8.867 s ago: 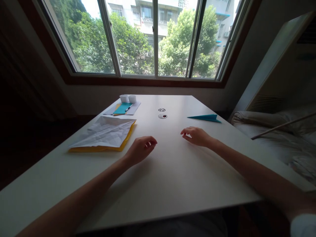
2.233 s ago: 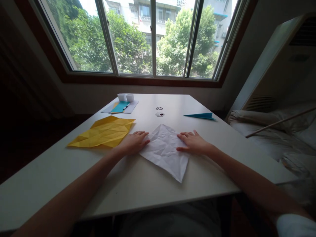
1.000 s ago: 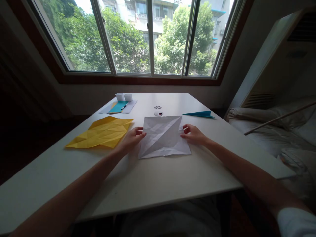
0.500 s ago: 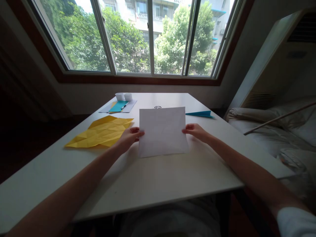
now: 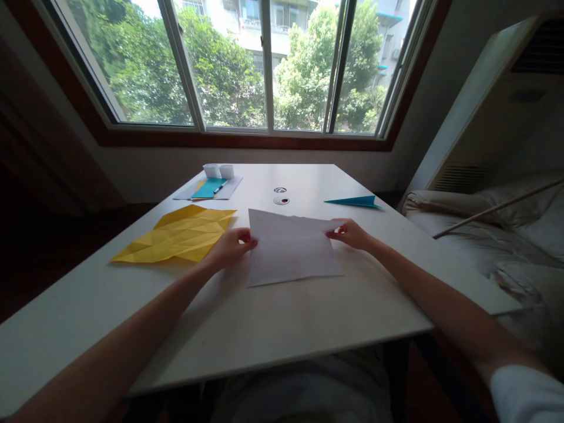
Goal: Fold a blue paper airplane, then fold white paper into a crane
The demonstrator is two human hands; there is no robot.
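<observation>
A white sheet of paper (image 5: pixel 293 252) is held up over the middle of the table, its lower edge towards me and its upper part bent along a crosswise line. My left hand (image 5: pixel 233 244) pinches its left edge between thumb and fingers. At the right edge, my right hand (image 5: pixel 350 234) grips it the same way, near the top corner. Close beyond my left hand lies a creased yellow sheet of paper (image 5: pixel 180 235), unfolded on the table. To the far right of the white sheet rests a folded blue paper plane (image 5: pixel 356 201).
The white table (image 5: pixel 264 335) stands before a window (image 5: pixel 238 70). At its far left are two small white containers (image 5: pixel 219 171), a teal paper (image 5: pixel 208 188) and a pen (image 5: pixel 221 187). Two small round items (image 5: pixel 281 200) lie at centre back. A cushioned seat (image 5: pixel 476 241) is at right.
The white sheet's upper edge has come down and bent, uncovering the round items behind it. Both hands keep hold of its sides.
</observation>
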